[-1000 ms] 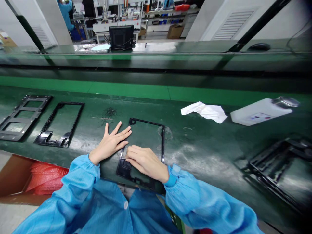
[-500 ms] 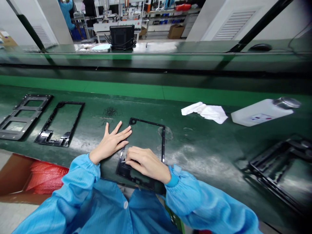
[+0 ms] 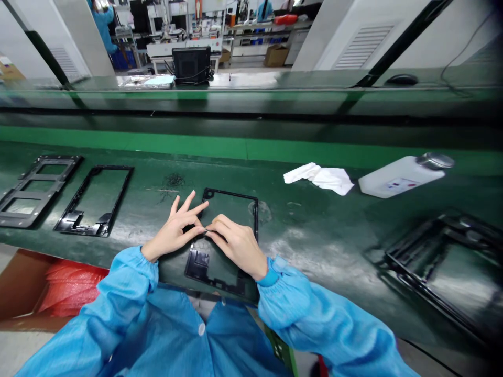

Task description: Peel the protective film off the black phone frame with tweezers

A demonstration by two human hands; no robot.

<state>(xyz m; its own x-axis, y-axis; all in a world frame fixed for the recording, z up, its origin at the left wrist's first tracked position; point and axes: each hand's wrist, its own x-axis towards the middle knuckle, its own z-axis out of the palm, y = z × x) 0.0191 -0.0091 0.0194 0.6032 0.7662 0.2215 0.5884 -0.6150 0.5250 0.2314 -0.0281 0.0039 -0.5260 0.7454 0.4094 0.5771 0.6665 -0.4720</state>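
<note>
A thin black rectangular frame (image 3: 255,214) lies flat on the bench in front of me, with broader black plates at its near left corner. Over its left rail, my left hand (image 3: 177,230) brings thumb and index finger together while the other fingers fan out. Fingertip to fingertip with it, my right hand (image 3: 238,246) pinches above the frame's inside. A tiny thing shows between the two sets of fingertips, too small to name. Left of my hands lies a similar black frame (image 3: 126,191), and beyond it a grey-black frame with crossbars (image 3: 37,195).
Black shavings (image 3: 174,180) lie in a small heap behind my left hand. A crumpled white cloth (image 3: 332,179) and a white bottle (image 3: 398,177) with a metal cap are at the right. More black frames (image 3: 416,277) are stacked nearer. A cardboard box (image 3: 19,283) holds red wrap.
My left hand has gone from flat and spread to a pinch. My right hand has moved away from the frame's near left corner to meet it, and its pale sliver no longer shows.
</note>
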